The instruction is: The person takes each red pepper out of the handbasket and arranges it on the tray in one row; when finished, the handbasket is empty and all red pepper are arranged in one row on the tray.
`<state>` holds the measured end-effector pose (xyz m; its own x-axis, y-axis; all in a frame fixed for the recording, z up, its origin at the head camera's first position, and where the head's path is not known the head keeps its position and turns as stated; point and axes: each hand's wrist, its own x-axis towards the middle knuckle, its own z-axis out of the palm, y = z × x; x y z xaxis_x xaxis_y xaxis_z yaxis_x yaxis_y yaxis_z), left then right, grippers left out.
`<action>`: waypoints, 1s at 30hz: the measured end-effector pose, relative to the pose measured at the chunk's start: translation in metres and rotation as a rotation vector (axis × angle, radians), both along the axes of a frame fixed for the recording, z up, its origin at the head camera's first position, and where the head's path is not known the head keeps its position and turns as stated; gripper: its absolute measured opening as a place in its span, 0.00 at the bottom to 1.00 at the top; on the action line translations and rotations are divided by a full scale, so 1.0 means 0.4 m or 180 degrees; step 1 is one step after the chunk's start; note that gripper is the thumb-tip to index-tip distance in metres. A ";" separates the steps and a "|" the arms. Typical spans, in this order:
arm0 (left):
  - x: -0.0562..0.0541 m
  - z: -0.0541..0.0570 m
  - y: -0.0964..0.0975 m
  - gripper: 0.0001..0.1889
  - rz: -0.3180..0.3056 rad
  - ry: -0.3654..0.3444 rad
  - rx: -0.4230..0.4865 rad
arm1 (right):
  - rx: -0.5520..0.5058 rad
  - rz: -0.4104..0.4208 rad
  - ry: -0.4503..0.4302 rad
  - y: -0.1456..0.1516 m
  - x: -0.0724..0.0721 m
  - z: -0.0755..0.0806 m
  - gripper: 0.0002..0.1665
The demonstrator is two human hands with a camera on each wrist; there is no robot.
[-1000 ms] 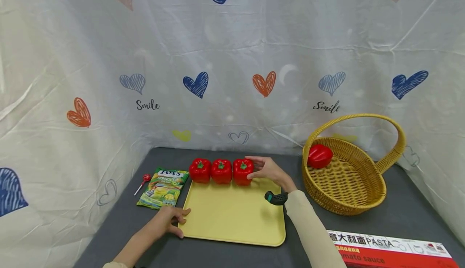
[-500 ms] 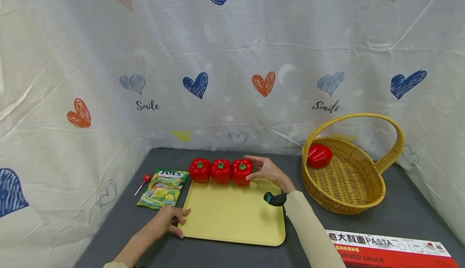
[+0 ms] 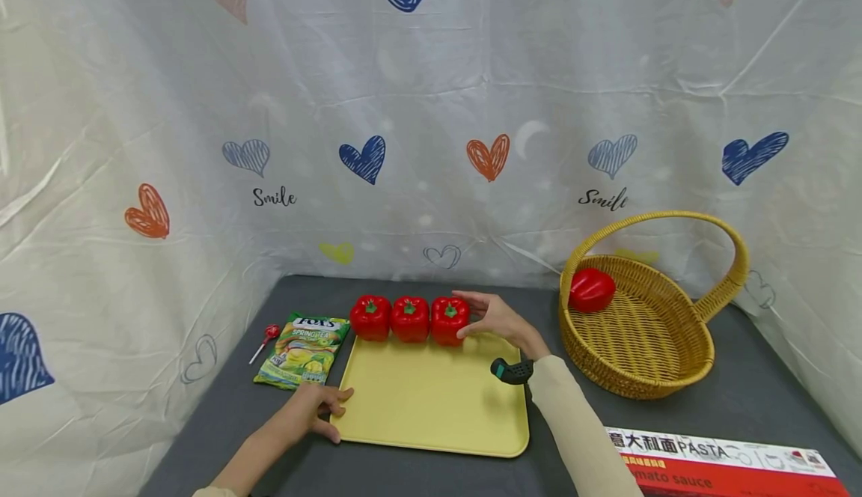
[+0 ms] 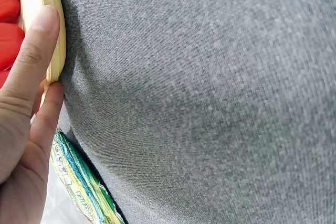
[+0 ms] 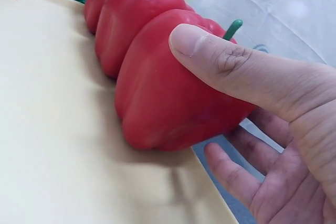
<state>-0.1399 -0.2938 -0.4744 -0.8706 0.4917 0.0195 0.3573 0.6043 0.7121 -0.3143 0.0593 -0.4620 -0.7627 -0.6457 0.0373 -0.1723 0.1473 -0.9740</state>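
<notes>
Three red bell peppers stand side by side along the back edge of a yellow tray (image 3: pixel 431 400): the left pepper (image 3: pixel 371 318), the middle pepper (image 3: pixel 410 319) and the right pepper (image 3: pixel 449 320). My right hand (image 3: pixel 500 320) holds the right pepper, thumb on its near side and fingers reaching round behind. In the right wrist view, the thumb lies across this pepper (image 5: pixel 168 82) just below its green stem. My left hand (image 3: pixel 308 412) grips the tray's front left corner. Its thumb presses the rim and a finger curls at the side of the tray (image 4: pixel 59 51).
A green candy bag (image 3: pixel 304 349) and a red lollipop (image 3: pixel 271 331) lie left of the tray. To the right stands a wicker basket (image 3: pixel 633 388) with another red pepper (image 3: pixel 592 290) inside. A pasta box (image 3: pixel 727 463) lies front right. A heart-printed curtain (image 3: pixel 431 108) hangs behind.
Almost nothing moves. The right pepper and my right hand shift very slightly; the left hand keeps its place on the tray corner.
</notes>
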 end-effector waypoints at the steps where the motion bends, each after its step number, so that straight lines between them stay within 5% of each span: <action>1: -0.001 -0.001 0.000 0.18 -0.0003 0.0009 0.0004 | -0.0005 0.0017 0.0000 0.004 0.001 0.003 0.45; 11: -0.003 -0.004 -0.002 0.17 0.0029 -0.0057 0.0037 | -0.0309 0.0199 -0.0031 0.130 0.043 0.053 0.44; 20: -0.004 -0.013 -0.004 0.17 -0.0050 0.0022 0.0051 | -0.0567 0.0096 0.0117 0.397 0.121 0.113 0.30; 26: -0.005 -0.008 -0.007 0.18 -0.0066 0.0057 0.0017 | -0.1041 -0.0213 -0.0442 0.548 0.110 0.106 0.23; 30: -0.005 -0.005 -0.005 0.18 -0.0073 0.0038 0.0039 | -0.1123 -0.0811 -0.1059 0.592 0.079 0.099 0.17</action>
